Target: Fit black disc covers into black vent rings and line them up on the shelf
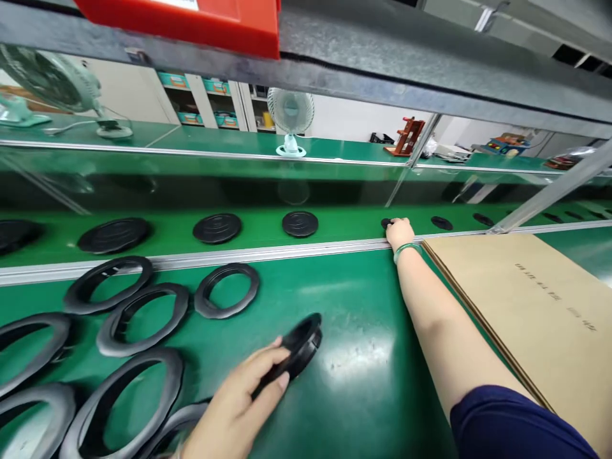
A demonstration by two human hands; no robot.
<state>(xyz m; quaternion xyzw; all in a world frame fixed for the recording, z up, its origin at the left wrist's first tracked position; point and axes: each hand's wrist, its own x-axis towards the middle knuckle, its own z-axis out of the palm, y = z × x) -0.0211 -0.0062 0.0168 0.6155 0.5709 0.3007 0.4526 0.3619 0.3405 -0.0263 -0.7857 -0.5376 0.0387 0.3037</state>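
Observation:
In the lower middle, my left hand [239,389] grips a black round ring-like part [306,344] between thumb and fingers, tilted above the green table. My right arm stretches far forward, and my right hand [400,233] is closed at a small black disc [385,223] on the green belt strip; most of that disc is hidden by the fingers. Left of it on the strip lie more black discs, one near the middle [299,224] and another further left [217,227]. Several black rings, one of them small [226,291], lie on the table at the left.
A stack of brown cardboard [516,299] lies on the right. A metal rail [268,254] divides table and belt. Overhead runs a grey metal shelf [382,70] with a red bin [191,29]. A slanted post [554,185] stands at right; fans [291,111] stand behind.

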